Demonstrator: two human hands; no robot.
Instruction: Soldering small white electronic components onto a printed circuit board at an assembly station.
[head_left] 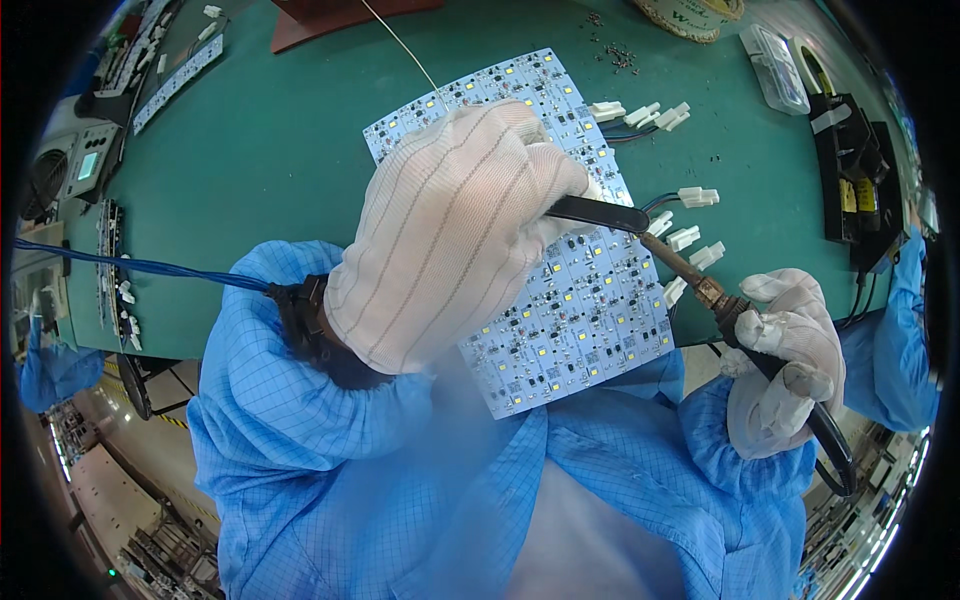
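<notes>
A left hand (455, 220) in a striped white fabric glove is clamped on a slim black tool (600, 212), over a pale-blue rectangular circuit board (590, 310) dotted with small components. The board is at the centre, over the green table (250, 160), its lower part extending past the near edge. The white-gloved right hand (785, 375) has its grip wrapped around a black-handled soldering iron (712, 295), whose brownish tip points toward the board's right edge, beside white plastic connectors (697, 197).

passage: green mat (250, 150) left of circuit board (590, 310) | right edge: white connectors (684, 238), soldering iron (710, 293) | far edge: thin wire (405, 48)
</notes>
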